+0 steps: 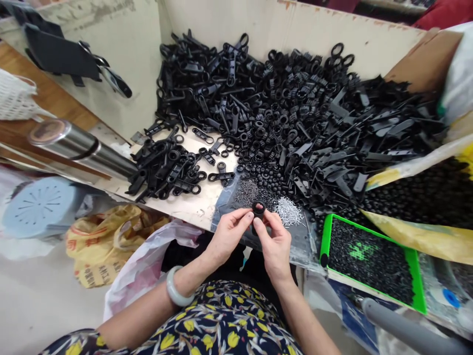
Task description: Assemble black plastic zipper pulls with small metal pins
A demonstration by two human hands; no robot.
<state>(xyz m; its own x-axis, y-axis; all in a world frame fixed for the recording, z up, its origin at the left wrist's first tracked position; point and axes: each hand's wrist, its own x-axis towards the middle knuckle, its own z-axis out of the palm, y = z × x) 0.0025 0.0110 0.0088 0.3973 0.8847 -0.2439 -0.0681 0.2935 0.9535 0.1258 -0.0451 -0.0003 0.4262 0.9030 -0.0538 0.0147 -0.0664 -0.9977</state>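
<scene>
Between both hands, just above the table's front edge, is a small black plastic ring part (259, 207) with a round opening facing up. My left hand (231, 231) pinches it from the left with thumb and fingertips. From the right, my right hand (273, 241) grips the same part, its thumb on the near side. Just behind my right fingers lies a small heap of silvery metal pins (289, 211). Tiny dark grey pieces (247, 191) and small black balls (271, 172) are heaped behind the held part.
Large heaps of black link parts (207, 84), rings (295, 84) and flat levers (343, 153) fill the back. Black assemblies (170, 167) lie at left beside a steel flask (84, 145). A green tray (419, 291) of small black pieces stands at right, near a grey handle (399, 320).
</scene>
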